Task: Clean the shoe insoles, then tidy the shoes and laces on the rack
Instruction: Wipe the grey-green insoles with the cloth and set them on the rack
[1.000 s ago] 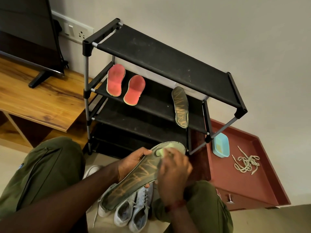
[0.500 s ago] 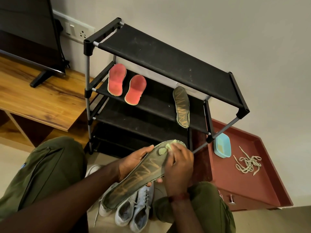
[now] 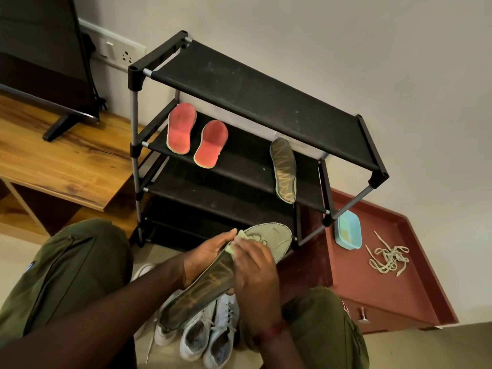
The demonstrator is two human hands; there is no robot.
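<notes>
My left hand (image 3: 206,255) grips a long dark insole (image 3: 202,286) from below, its pale green toe end raised toward the rack. My right hand (image 3: 254,272) pinches a small pale green cloth (image 3: 243,239) and presses it on the insole's middle. On the black shoe rack (image 3: 255,102) the second shelf carries two red insoles (image 3: 197,141) at the left and one dark insole (image 3: 283,170) at the right. White shoes (image 3: 205,339) stand on the floor between my knees. A tangle of cream laces (image 3: 387,258) lies on the maroon tray (image 3: 415,296).
A light blue dish (image 3: 348,233) sits on the maroon tray beside the rack's right leg. To the left is a wooden TV stand (image 3: 53,161) with a television (image 3: 40,57). A wall socket (image 3: 117,53) is behind the rack. My knees in olive trousers frame the shoes.
My right hand has slid the cloth from the insole's toe end down toward its middle. The left hand keeps its hold on the insole.
</notes>
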